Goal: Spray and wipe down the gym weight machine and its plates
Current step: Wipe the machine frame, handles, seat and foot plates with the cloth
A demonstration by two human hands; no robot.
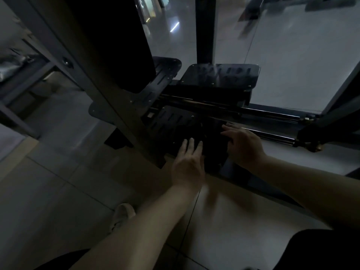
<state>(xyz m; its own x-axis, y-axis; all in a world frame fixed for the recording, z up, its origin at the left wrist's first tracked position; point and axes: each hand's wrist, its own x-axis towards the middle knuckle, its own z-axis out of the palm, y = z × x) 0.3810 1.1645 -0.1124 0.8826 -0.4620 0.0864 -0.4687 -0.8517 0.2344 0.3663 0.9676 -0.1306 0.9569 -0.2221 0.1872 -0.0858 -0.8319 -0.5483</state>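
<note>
My left grip (188, 162) lies palm down on the machine's black foot plate (173, 121), fingers straight and close together, forearm stretched forward. Just to its right, my right grip (243, 145) rests released on the same plate, fingers spread. I cannot tell whether a dark cloth lies under it. A black rail (272, 113) runs beyond both.

Single head-worn wide-angle view, tilted, looking forward and steeply down. Sits close above left hand (188, 164) and right hand (243, 145) on the machine's black plate (175, 121); tiled floor (58, 191) fills lower frame.
</note>
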